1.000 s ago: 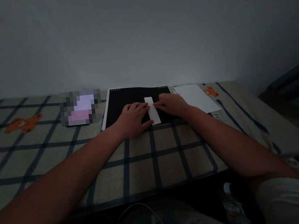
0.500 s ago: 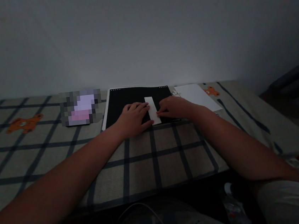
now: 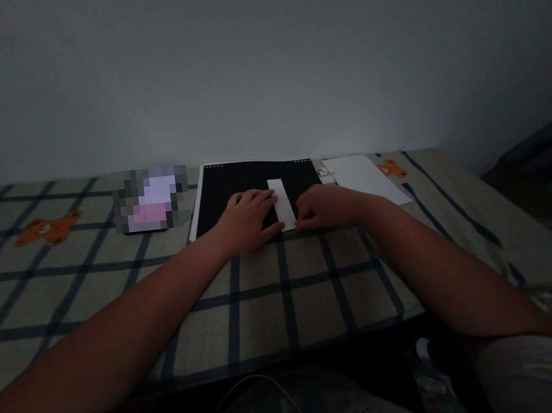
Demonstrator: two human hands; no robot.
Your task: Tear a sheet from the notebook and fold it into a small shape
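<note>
A narrow white strip (image 3: 281, 207) lies upright in view on a black sheet (image 3: 224, 184) with a white border and small white marks in its top corners. My left hand (image 3: 248, 221) rests flat over the sheet, fingers spread, with fingertips and thumb touching the strip's left side and lower end. At the strip's lower right edge, my right hand (image 3: 325, 205) is closed, its fingertips pinched together. Whatever may be between those fingertips is hidden or too small to name.
A phone-like thing with a blurred screen (image 3: 153, 203) is on the checked tablecloth (image 3: 266, 299) at left. White paper (image 3: 367, 180) lies beyond my right hand, beside a small pale item (image 3: 324, 174). A wall stands behind. Below the table's front edge is a clear plastic bottle (image 3: 435, 380).
My right hand has slid down along the strip's right edge toward its near end, fingers still pinched. My left hand and the strip have stayed in place.
</note>
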